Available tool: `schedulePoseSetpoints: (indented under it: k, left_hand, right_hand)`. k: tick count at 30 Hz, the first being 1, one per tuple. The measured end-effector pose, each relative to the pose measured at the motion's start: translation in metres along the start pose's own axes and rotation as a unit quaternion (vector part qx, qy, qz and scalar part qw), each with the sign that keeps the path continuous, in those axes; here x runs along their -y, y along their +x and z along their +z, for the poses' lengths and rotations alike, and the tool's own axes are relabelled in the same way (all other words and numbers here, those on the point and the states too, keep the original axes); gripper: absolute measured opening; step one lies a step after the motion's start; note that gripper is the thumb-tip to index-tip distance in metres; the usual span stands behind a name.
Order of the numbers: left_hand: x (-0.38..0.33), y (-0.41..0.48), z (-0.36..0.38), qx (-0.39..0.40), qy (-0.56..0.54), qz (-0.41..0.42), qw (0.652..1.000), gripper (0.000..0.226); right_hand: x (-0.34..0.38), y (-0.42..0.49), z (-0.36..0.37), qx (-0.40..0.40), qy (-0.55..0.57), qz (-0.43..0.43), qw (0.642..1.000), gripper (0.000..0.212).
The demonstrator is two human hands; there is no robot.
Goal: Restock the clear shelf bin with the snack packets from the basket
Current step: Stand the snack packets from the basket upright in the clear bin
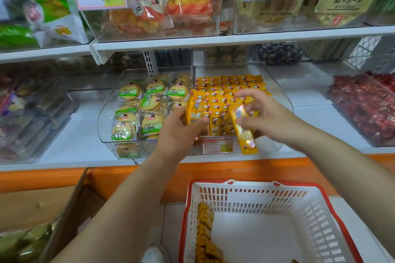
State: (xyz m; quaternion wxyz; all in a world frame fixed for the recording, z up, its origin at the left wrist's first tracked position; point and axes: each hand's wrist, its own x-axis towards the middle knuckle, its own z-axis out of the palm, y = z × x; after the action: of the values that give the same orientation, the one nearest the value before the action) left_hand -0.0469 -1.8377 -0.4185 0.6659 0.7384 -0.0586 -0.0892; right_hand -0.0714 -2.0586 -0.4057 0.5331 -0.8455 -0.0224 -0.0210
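Note:
The clear shelf bin [284, 100] on the middle shelf holds rows of yellow snack packets [230, 87] standing on edge. My left hand [181, 130] grips several yellow packets [193, 109] at the bin's front left corner. My right hand [263, 111] is above the bin's front, thumb and fingers pinching one yellow packet [245, 136] that hangs tilted over the front wall. Below, a white basket with a red rim [320, 215] has more yellow packets [205, 232] piled along its left side.
A neighbouring clear bin [106, 113] of round green-labelled biscuits sits left of the yellow packets. A bin of red sweets [363, 109] is at the right. The upper shelf [213, 38] overhangs with price tags. A cardboard box [42, 209] stands at lower left.

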Motion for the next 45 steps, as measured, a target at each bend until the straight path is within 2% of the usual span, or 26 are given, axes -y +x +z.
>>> schedulePoseSetpoints:
  k: [2, 4, 7, 12, 17, 21, 23, 25, 27, 30, 33, 35, 38, 43, 45]
  left_hand:
    - [0.002, 0.001, -0.009, -0.009, 0.034, 0.004, 0.999, 0.014]
    - [0.004, 0.001, -0.014, -0.013, 0.044, 0.003, 0.999, 0.014]
    - [0.007, 0.001, -0.019, -0.011, 0.038, 0.001, 0.999, 0.011]
    - [0.010, 0.002, -0.025, -0.026, 0.032, -0.004, 0.999, 0.024]
    - [0.010, 0.003, -0.023, -0.026, 0.033, -0.004, 0.999, 0.019]
    - [0.008, 0.003, -0.018, -0.020, 0.030, -0.009, 0.999, 0.026]
    - [0.007, 0.002, -0.014, -0.009, 0.027, -0.012, 1.000, 0.030]
    - [0.008, 0.001, -0.009, 0.014, 0.023, -0.019, 0.999, 0.033]
    - [0.008, -0.001, 0.000, 0.054, 0.015, -0.028, 0.998, 0.038]
    - [0.008, -0.008, 0.018, 0.123, 0.002, -0.025, 0.992, 0.038]
    - [0.008, -0.012, 0.035, 0.160, 0.042, 0.009, 0.986, 0.030]
    - [0.005, -0.012, 0.040, 0.146, 0.047, 0.021, 0.988, 0.028]
    - [0.001, -0.007, 0.043, 0.106, 0.029, 0.010, 0.994, 0.037]
    - [0.000, -0.006, 0.050, 0.130, -0.019, -0.012, 0.991, 0.029]
    - [-0.001, -0.004, 0.053, 0.130, -0.043, -0.015, 0.991, 0.035]
  right_hand:
    - [-0.001, 0.019, -0.007, -0.086, -0.014, -0.011, 0.996, 0.040]
    - [-0.006, 0.038, -0.008, -0.129, -0.024, -0.018, 0.991, 0.035]
    - [-0.020, 0.060, 0.001, -0.098, -0.108, -0.016, 0.989, 0.036]
    - [-0.048, 0.082, 0.027, -0.065, -0.246, 0.003, 0.967, 0.035]
    - [-0.062, 0.086, 0.045, -0.066, -0.291, 0.012, 0.954, 0.040]
    - [-0.056, 0.076, 0.041, -0.077, -0.303, 0.016, 0.950, 0.046]
    - [-0.046, 0.062, 0.029, -0.105, -0.309, -0.001, 0.945, 0.043]
    - [-0.035, 0.042, 0.015, -0.142, -0.253, -0.033, 0.956, 0.028]
    - [-0.025, 0.018, 0.003, -0.147, -0.130, -0.046, 0.979, 0.018]
    - [-0.017, -0.016, 0.000, -0.067, 0.028, -0.037, 0.997, 0.034]
    - [-0.019, -0.034, -0.001, -0.004, 0.001, -0.051, 0.999, 0.041]
    - [-0.020, -0.039, -0.004, -0.018, -0.023, -0.057, 0.998, 0.027]
    - [-0.023, -0.046, -0.006, -0.045, 0.075, -0.021, 0.996, 0.019]
    - [-0.027, -0.047, -0.012, -0.095, 0.228, 0.031, 0.968, 0.030]
    - [-0.027, -0.044, -0.018, -0.097, 0.238, 0.036, 0.966, 0.027]
